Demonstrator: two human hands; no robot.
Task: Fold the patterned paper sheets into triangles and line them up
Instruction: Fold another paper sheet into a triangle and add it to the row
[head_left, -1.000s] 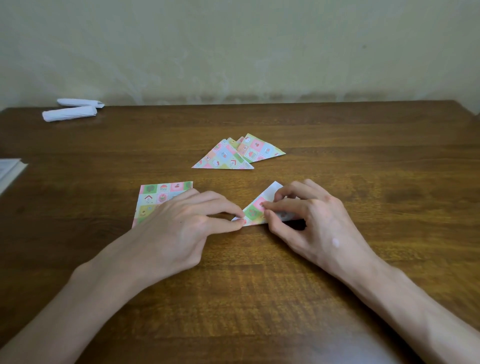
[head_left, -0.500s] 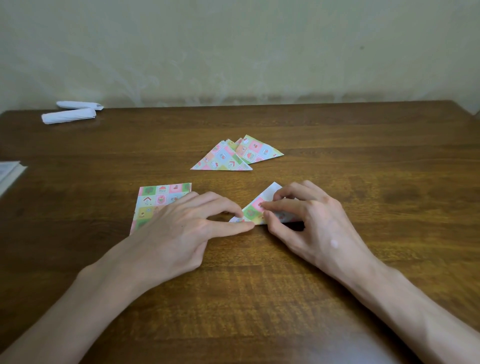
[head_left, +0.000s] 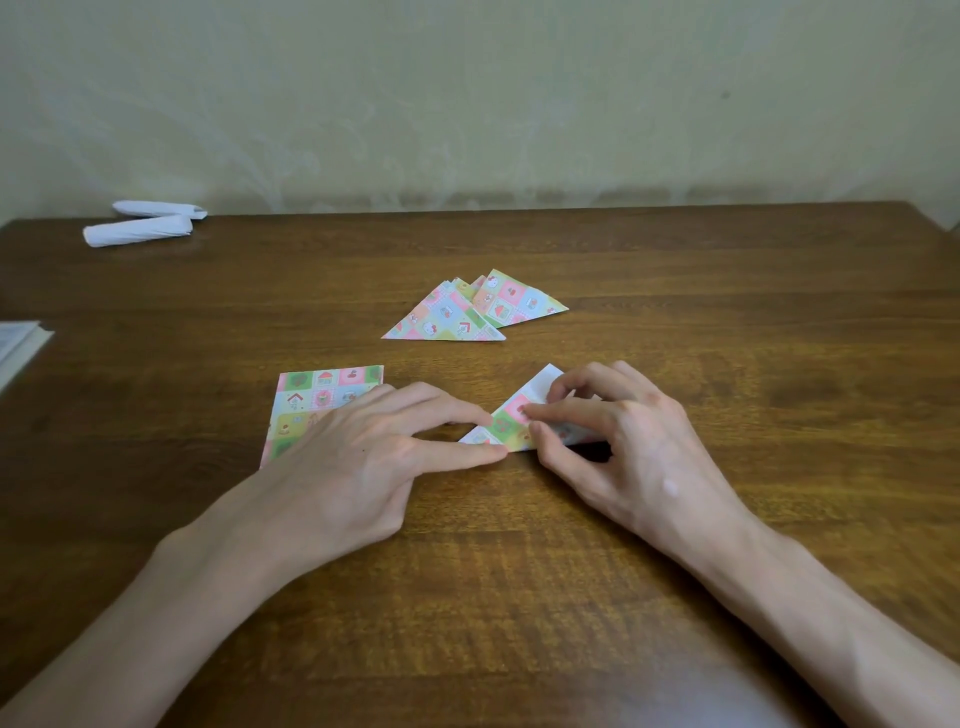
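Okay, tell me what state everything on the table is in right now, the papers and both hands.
half-folded sheet, folded over, white underside showing.
flat patterned sheet, unfolded, partly hidden by the left hand.
folded triangles, finished, overlapping, untouched.
white paper rolls, rolled, lying side by side.
left hand, straight fingertips press the half-folded sheet's corner.
right hand, finger and thumb pinch the half-folded sheet.

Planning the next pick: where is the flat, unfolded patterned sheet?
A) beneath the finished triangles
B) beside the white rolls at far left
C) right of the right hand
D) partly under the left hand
D: the flat sheet lies partly under the left hand, left of the half-folded piece that the right hand pinches.
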